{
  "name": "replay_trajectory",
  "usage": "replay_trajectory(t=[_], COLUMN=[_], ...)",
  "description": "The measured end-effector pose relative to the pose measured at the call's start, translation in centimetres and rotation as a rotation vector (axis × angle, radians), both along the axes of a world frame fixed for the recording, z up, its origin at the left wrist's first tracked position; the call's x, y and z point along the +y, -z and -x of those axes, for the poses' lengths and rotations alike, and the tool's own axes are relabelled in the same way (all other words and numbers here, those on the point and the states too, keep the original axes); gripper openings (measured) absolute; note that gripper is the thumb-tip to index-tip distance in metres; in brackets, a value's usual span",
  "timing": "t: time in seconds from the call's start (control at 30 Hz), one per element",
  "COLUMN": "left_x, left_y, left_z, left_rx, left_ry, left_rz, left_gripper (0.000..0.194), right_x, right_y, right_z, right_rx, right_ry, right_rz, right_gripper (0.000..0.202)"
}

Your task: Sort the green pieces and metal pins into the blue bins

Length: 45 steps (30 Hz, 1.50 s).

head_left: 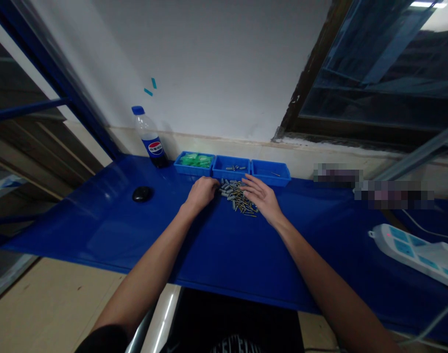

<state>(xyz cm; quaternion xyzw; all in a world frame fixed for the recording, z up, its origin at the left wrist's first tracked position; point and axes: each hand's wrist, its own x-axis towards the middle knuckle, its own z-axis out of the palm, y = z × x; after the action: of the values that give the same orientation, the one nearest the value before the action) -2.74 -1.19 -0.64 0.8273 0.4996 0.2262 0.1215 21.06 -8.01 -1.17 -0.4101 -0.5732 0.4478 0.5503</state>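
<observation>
A mixed pile of grey plugs and brass-coloured screws [242,202] lies on the blue table. My left hand [203,190] is at the pile's left edge, fingers curled together; what they hold, if anything, is too small to tell. At the right side of the pile, my right hand [262,196] has its fingers spread over the screws. Behind the pile stand three blue bins: the left bin [193,170] has green packets, the middle bin [231,174] a few grey plugs, and the right bin [271,180] a thin screw.
A cola bottle [153,144] stands at the back left by the wall, with a black mouse-like object [142,194] in front of it. On the right lies a white power strip [418,250] with cables. The blue table's [238,264] front edge is near my body.
</observation>
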Motion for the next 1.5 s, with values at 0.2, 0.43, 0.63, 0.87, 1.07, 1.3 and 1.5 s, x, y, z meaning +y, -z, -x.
replay_trajectory(t=[0.2, 0.43, 0.63, 0.87, 1.07, 1.3, 1.5], left_x=[-0.1, -0.9, -2.1, -2.6, -2.9, -1.5, 0.6], left_y=[-0.3, -0.6, -0.7, -0.5, -0.5, -0.6, 1.3], left_z=[-0.1, -2.5, -3.6, -4.1, -4.6, -2.6, -1.1], left_rx=[-0.071, -0.683, -0.752, -0.828, -0.877, -0.373, -0.038], left_ry=[-0.033, 0.137, 0.232, 0.308, 0.307, 0.259, 0.312], left_rz=[-0.059, 0.061, 0.056, 0.203, 0.252, -0.043, -0.118], left_gripper=[0.027, 0.040, 0.040, 0.046, 0.044, 0.024, 0.057], right_x=[0.2, 0.5, 0.1, 0.1, 0.0, 0.3, -0.4], right_y=[0.5, 0.7, 0.3, 0.4, -0.1, 0.2, -1.1], right_z=[-0.1, -0.5, -0.1, 0.2, 0.3, -0.2, 0.2], right_rx=[0.004, 0.005, 0.005, 0.063, 0.081, 0.003, 0.051], right_ry=[0.050, 0.082, -0.017, -0.003, 0.005, 0.051, -0.059], right_rz=[0.031, 0.051, 0.084, 0.137, 0.168, 0.150, -0.026], right_gripper=[0.050, 0.044, 0.044, 0.038, 0.042, 0.030, 0.071])
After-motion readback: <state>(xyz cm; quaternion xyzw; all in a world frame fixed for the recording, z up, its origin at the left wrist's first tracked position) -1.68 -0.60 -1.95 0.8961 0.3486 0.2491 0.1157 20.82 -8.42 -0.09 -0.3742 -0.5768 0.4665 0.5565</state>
